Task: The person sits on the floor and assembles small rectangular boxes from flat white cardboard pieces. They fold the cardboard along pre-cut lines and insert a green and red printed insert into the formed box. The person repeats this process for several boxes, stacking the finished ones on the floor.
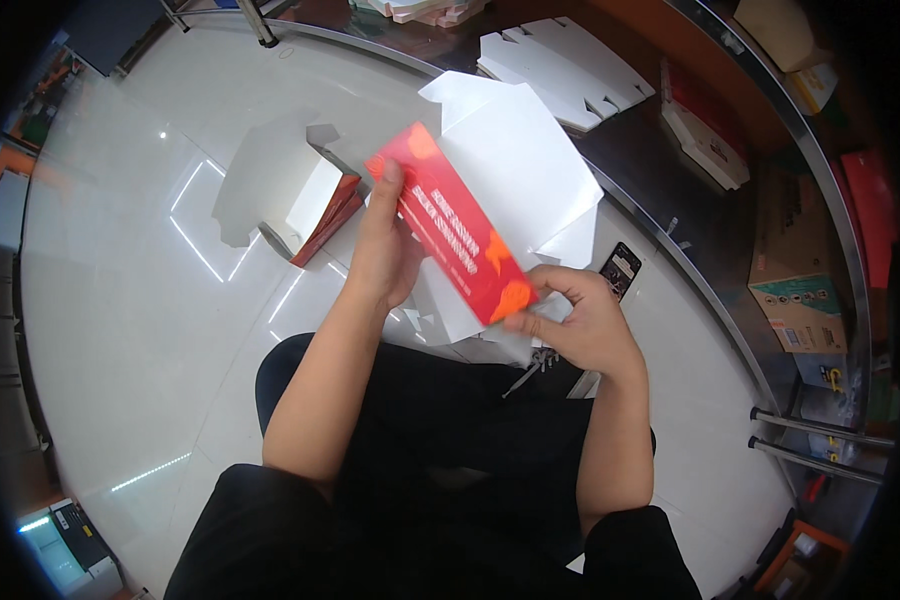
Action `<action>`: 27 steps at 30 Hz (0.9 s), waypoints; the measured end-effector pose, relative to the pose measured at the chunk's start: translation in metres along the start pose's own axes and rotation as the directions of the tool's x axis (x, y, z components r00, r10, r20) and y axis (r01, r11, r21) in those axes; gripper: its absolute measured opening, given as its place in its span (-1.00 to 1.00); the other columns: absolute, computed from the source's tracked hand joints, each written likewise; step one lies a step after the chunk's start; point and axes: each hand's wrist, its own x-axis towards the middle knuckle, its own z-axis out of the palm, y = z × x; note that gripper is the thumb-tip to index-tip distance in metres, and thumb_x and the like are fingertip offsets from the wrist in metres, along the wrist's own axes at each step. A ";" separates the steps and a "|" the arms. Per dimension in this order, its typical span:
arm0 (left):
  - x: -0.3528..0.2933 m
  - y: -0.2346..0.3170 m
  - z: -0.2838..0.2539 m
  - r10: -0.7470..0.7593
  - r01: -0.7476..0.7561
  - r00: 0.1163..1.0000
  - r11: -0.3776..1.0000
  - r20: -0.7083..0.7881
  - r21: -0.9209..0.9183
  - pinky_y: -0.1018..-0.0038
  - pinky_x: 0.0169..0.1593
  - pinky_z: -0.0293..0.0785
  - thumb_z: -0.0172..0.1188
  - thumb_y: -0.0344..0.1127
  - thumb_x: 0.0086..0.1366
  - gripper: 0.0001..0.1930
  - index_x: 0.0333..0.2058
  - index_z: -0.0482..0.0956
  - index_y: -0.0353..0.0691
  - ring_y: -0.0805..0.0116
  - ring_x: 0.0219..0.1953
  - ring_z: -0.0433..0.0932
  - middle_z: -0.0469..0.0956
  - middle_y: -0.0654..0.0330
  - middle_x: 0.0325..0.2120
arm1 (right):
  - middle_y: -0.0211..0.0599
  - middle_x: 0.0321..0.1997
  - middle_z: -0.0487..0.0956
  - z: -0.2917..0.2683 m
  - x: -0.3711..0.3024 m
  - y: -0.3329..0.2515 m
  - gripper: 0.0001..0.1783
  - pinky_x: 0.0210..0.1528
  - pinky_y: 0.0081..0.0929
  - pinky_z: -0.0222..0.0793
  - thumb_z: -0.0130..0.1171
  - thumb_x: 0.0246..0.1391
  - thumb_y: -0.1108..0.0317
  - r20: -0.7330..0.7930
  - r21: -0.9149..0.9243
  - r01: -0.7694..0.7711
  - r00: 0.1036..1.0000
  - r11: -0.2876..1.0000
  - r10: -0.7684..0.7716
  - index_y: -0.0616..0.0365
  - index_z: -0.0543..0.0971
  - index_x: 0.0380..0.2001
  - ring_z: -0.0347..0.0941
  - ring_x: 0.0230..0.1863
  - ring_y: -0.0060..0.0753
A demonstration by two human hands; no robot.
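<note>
A partly folded red-and-white paperboard carton [450,232] is held up in both hands above the lap, its red printed side facing up and its white flaps [520,165] spreading beyond; the left hand [386,245] grips the far end of the red side, thumb flat on the face; the right hand [588,325] closes thumb and finger on the near corner; a second part-folded carton [308,212] stands on the glossy tiled floor [120,330] to the left; a smartphone [621,268] lies beyond the right hand; flat white carton blanks [565,72] rest on the dark shelf [638,152].
</note>
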 end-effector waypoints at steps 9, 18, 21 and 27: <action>-0.012 -0.017 0.019 0.243 -0.403 0.915 0.622 0.324 0.672 -0.02 0.48 -0.01 0.60 -0.01 0.00 0.03 0.42 0.29 -0.12 -0.16 0.55 -0.08 0.10 -0.20 0.47 | -0.25 0.23 0.55 0.023 0.016 0.010 -0.55 0.23 -0.44 0.38 -0.01 0.49 0.25 -0.398 0.721 0.301 0.917 0.624 0.018 0.23 0.35 0.32 0.48 0.20 -0.47; -0.017 -0.009 0.024 0.258 -0.538 0.821 0.648 0.509 0.539 0.12 0.48 0.04 0.62 -0.09 -0.07 0.02 0.39 0.35 -0.16 -0.13 0.51 0.08 0.23 -0.26 0.40 | -0.27 0.23 0.53 0.038 0.015 0.016 -0.55 0.27 -0.40 0.38 0.01 0.48 0.22 -0.368 0.780 0.280 0.928 0.559 0.050 0.19 0.37 0.31 0.48 0.20 -0.47; -0.019 -0.009 0.024 0.281 -0.541 0.826 0.642 0.489 0.543 0.16 0.45 0.14 0.59 -0.20 -0.07 -0.04 0.36 0.39 -0.17 -0.08 0.47 0.19 0.31 -0.25 0.35 | -0.24 0.24 0.52 0.039 0.015 0.011 -0.56 0.22 -0.43 0.39 0.07 0.45 0.24 -0.383 0.778 0.319 0.924 0.542 0.005 0.21 0.38 0.27 0.45 0.21 -0.51; -0.018 0.002 0.022 0.233 -0.542 0.833 0.522 0.502 0.659 0.28 0.33 0.38 0.50 -0.38 -0.10 -0.15 0.28 0.50 -0.20 0.05 0.30 0.48 0.49 -0.19 0.23 | -0.21 -0.13 0.70 0.025 0.008 0.006 -0.74 -0.09 -0.53 0.49 0.29 0.31 0.36 -0.633 0.331 0.302 0.773 0.894 -0.026 0.33 0.56 -0.06 0.60 -0.15 -0.54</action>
